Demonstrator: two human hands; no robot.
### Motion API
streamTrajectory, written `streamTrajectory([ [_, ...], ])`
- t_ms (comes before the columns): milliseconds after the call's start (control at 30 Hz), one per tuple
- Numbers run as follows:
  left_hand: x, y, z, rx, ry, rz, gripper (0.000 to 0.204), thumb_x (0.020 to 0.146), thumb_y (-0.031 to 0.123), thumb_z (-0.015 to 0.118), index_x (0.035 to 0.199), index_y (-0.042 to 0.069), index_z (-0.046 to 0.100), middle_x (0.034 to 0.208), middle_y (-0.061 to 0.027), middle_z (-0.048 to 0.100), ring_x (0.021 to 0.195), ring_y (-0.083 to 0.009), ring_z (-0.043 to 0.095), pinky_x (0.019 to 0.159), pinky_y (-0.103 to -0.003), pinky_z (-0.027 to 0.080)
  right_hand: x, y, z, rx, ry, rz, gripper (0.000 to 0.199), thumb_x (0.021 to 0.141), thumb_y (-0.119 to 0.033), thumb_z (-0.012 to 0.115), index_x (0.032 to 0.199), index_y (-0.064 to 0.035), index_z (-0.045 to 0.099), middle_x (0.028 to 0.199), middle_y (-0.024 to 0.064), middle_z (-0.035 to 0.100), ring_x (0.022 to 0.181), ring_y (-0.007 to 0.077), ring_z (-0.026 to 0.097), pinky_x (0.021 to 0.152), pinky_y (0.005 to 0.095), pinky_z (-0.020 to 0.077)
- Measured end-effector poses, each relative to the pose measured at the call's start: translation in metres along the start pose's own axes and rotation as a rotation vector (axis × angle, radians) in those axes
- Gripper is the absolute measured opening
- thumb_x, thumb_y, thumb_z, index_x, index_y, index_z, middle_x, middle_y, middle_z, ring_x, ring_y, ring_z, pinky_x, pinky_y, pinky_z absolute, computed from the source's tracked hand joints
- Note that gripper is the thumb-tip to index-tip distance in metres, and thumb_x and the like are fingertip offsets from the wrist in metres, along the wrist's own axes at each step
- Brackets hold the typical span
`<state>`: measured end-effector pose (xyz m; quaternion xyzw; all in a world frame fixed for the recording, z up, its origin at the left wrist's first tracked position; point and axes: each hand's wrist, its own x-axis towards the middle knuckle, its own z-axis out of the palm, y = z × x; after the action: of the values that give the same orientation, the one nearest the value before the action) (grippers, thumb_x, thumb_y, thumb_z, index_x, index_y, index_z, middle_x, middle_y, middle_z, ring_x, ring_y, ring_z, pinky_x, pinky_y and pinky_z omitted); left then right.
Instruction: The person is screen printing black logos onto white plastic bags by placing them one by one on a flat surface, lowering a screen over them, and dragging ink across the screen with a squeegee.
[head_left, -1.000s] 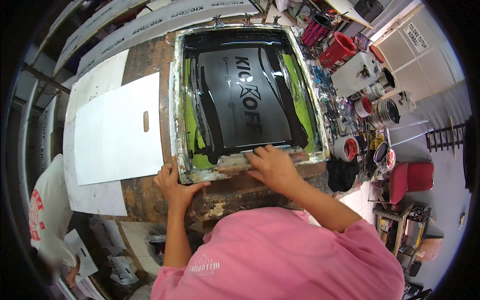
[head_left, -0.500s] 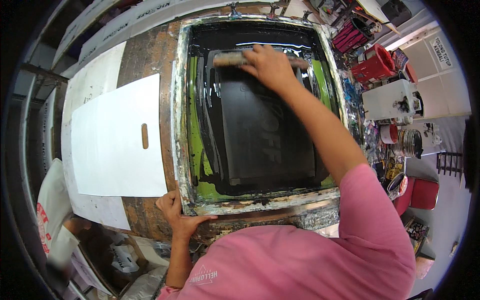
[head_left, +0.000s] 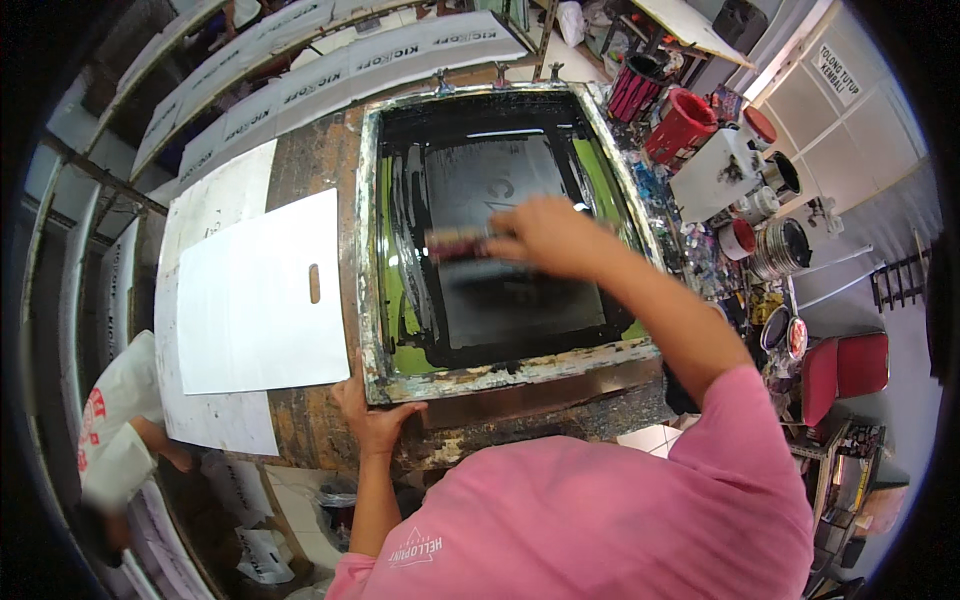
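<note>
A screen printing frame point(head_left: 510, 378) with a worn, paint-crusted rim lies on the table before me. Its mesh is green at the sides and coated with black ink, and faint lettering shows in the middle. My right hand point(head_left: 555, 238) grips a squeegee point(head_left: 458, 246) by its wooden handle, about halfway down the mesh; its right end is hidden by the hand. At the near left corner of the frame, my left hand point(head_left: 372, 415) holds on with the thumb along the near edge. Left of the frame lies a flat white bag point(head_left: 250, 310) with an oval handle slot.
The worn wooden table point(head_left: 310, 430) carries all this. Clamps point(head_left: 500, 74) stand at the frame's far edge. To the right are a red bucket point(head_left: 683, 122), a white container point(head_left: 715, 172) and stacked tins. Racks of white printed bags point(head_left: 390, 65) stand behind. Another person point(head_left: 125, 420) is at far left.
My right hand has drawn the squeegee from the far end of the mesh toward me, to about the middle. The left hand stays at the frame's corner. The view has shifted slightly.
</note>
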<state>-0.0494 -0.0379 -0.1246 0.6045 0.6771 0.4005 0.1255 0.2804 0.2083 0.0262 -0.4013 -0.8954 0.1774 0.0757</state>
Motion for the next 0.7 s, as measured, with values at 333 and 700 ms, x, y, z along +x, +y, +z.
streamTrajectory([
  [333, 0.048, 0.098, -0.019, -0.805, 0.225, -0.038, 0.102, 0.081, 0.023, 0.099, 0.161, -0.003, 0.043, 0.146, -0.0146, 0.06, 0.129, -0.0244, 0.062, 0.11, -0.038, 0.052, -0.118, -0.124, -0.019, -0.307, 0.431, 0.055, 0.032, 0.093, -0.036, 0.077, 0.111, -0.0113, 0.07, 0.107, 0.014, 0.064, 0.099, 0.0339, 0.065, 0.097, 0.0535, 0.048],
  [700, 0.063, 0.084, 0.028, 0.603, -0.147, 0.109, 0.119, 0.091, 0.075, 0.068, 0.173, 0.003, 0.02, 0.172, -0.0331, 0.025, 0.162, -0.0466, 0.021, 0.126, -0.072, 0.005, -0.03, -0.114, -0.136, -0.47, 0.89, -0.119, 0.036, 0.095, -0.041, 0.065, 0.089, -0.0057, 0.069, 0.082, 0.0143, 0.068, 0.084, 0.0353, 0.069, 0.086, 0.05, 0.0449],
])
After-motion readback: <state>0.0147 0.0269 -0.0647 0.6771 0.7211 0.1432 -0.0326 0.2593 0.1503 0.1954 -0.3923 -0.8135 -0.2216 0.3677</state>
